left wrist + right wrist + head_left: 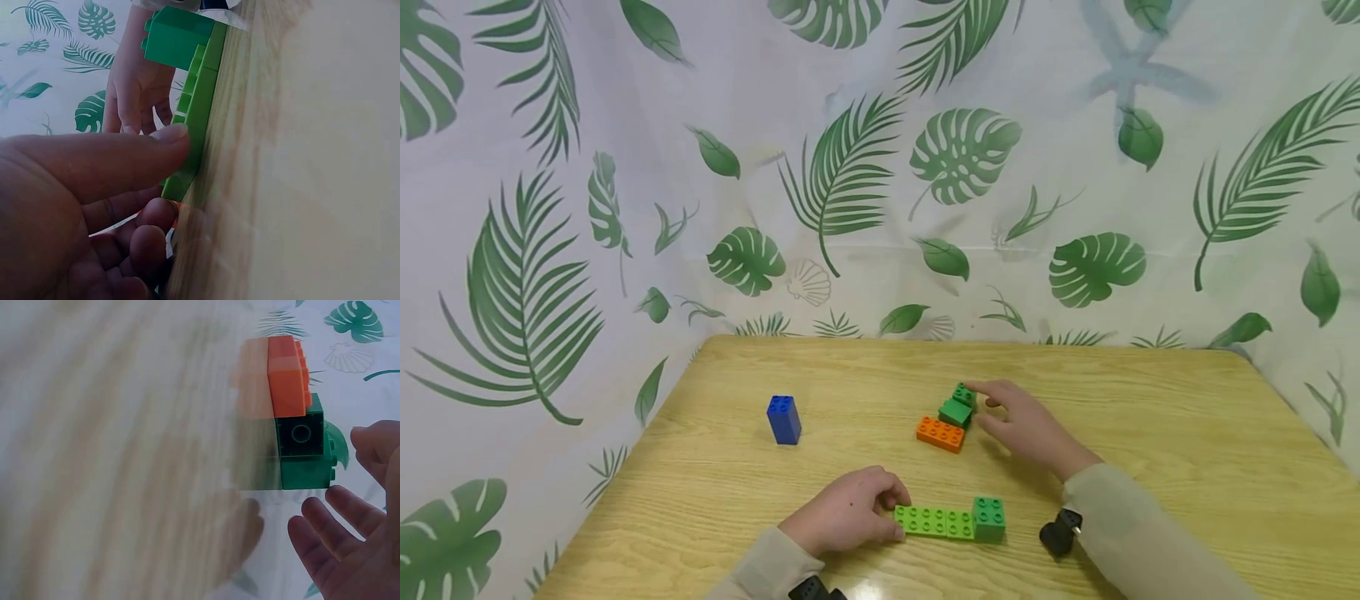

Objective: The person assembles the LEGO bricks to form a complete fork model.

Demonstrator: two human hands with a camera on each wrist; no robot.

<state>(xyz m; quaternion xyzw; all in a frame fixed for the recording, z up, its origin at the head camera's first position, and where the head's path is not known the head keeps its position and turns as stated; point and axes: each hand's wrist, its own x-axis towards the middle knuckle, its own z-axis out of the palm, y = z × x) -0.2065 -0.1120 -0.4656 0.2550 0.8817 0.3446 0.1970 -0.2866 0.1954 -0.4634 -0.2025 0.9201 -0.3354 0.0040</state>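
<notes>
My left hand (857, 510) pinches the left end of a low row of lime green toy bricks (925, 521) lying on the table, thumb on the near side and fingers behind. At the row's right end a taller green brick (988, 519) stands up; in the left wrist view this green brick (178, 36) is at the top. Farther back, my right hand (1026, 425) reaches with spread fingers beside a dark green brick (964, 394). Another green brick (955, 413), turned on its side with its hollow underside (301, 434) showing, lies against it. An orange brick (940, 434) is just in front.
A tall blue brick (784, 420) stands upright on the wooden table (715, 483), left of the other bricks. Behind the table hangs a white cloth (865, 308) with a green leaf print. Black wrist cameras (1060, 533) sit at both sleeves.
</notes>
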